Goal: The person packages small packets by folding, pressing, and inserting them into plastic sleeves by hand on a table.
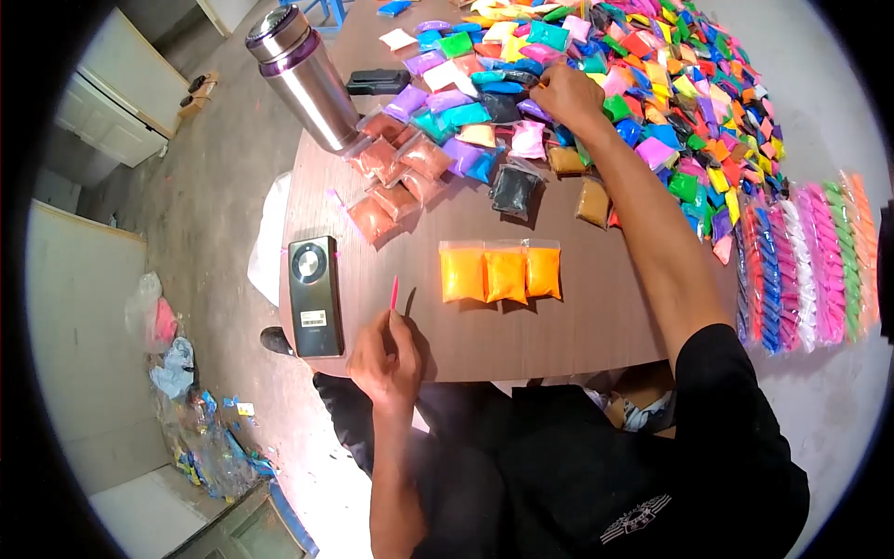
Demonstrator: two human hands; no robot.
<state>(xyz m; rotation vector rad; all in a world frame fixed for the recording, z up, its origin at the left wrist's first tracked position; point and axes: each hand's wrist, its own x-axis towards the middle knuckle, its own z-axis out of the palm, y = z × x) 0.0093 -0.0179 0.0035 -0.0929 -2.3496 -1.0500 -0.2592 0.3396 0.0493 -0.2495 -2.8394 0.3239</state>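
Note:
Near the table's front edge, my left hand pinches a thin pink stick that points up and away. My right hand reaches to the far side, its fingers bent down at the edge of the pile of small coloured packets; what its fingertips touch is too small to make out. Three orange packets lie side by side between me and the pile. A black packet and a brown packet lie beyond them, with several reddish-brown packets to their left.
A black phone lies at the left table edge, a steel flask stands at the back left, and a black case lies beside it. Bundles of twisted coloured pieces lie at the right. Plastic waste is on the floor.

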